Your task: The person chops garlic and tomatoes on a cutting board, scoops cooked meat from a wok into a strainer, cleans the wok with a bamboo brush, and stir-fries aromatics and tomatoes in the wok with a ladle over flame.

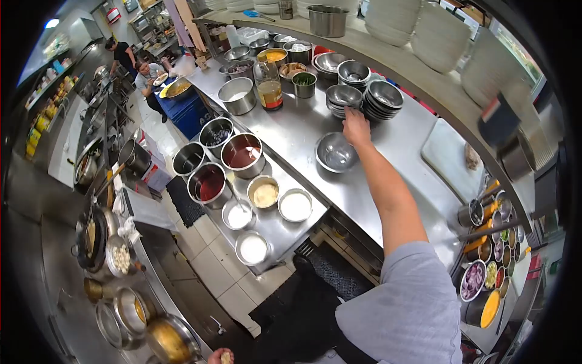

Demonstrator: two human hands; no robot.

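My right hand [356, 127] reaches across the steel counter to a small stack of metal bowls [344, 95], its closed fingers at the near rim of the top bowl. Just left of my wrist, a single empty metal bowl [337, 153] sits on the counter. Another stack of metal bowls [384, 97] stands to the right of my fingers. Low in the view, my left hand [222, 356] is partly cut off by the frame edge, its fingers curled around something small and pale that I cannot make out.
Pots of sauces and white contents stand on a lower steel table [276, 233]. Behind them are a bottle [268, 85] and more pots. A white cutting board [451, 159] lies right. An overhead shelf [388, 51] holds plates. Two people are at the far left. Pans line the left side.
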